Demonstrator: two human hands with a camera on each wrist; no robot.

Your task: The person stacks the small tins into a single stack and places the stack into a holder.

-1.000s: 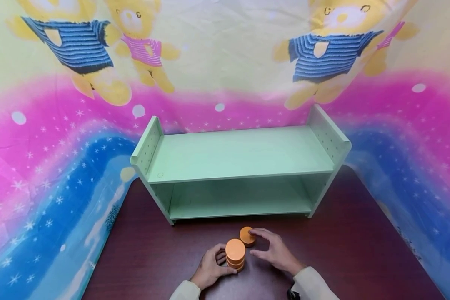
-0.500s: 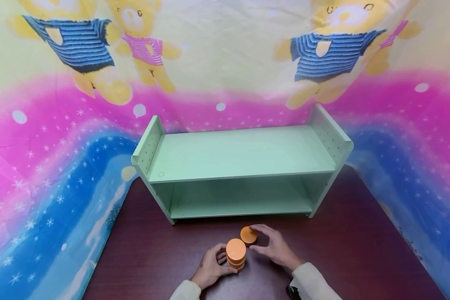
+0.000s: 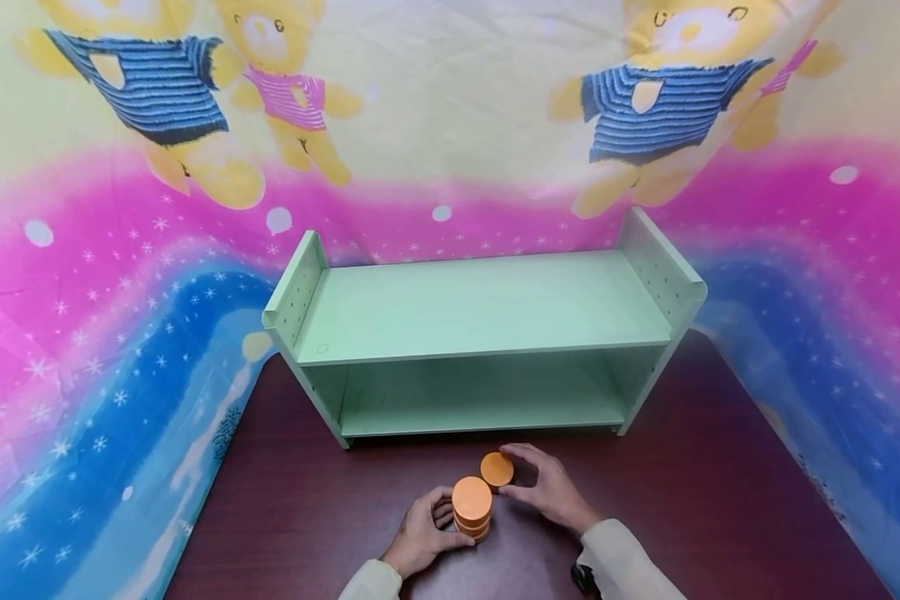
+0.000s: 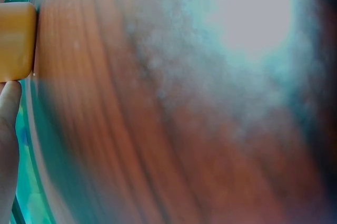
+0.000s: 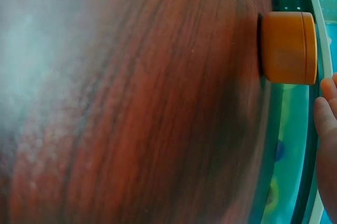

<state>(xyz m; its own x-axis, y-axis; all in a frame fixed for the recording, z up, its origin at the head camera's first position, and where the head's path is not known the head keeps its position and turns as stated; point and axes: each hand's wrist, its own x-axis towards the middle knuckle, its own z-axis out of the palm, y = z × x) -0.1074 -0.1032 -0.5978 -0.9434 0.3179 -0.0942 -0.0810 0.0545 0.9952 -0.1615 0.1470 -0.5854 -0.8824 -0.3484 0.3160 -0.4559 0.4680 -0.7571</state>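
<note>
Head view first, and it's the right hand (image 3: pixel 551 496) on the move! Over the last second its thumb has crept up to the near edge of the lone orange tub (image 3: pixel 497 469): fingertips at the tub's 1 o'clock, thumb at 6. The tub has scarcely budged, so I read this as a hold being shaped, nothing carried. The left hand (image 3: pixel 422 533), at 8 o'clock of the orange stack (image 3: pixel 472 500), hasn't stirred, its grip curled round the stack's side. The lone tub sits on the table (image 3: pixel 720 517) at the stack's 1 o'clock; the green shelf (image 3: pixel 480 308) stands at 12. Counting the stack's pieces is tough, with the top one overhanging the rest.

Over to the left wrist: just a slice of orange at 10 o'clock, cut by the frame, a fingertip against its lower side, glare washing out the upper right.

Right wrist now: lone tub at 2 o'clock, fingers near 4, and a gap shows between! Perhaps that's only the angle; whether this grip has closed, I can't tell. The stack? Mere slivers up top.
</note>
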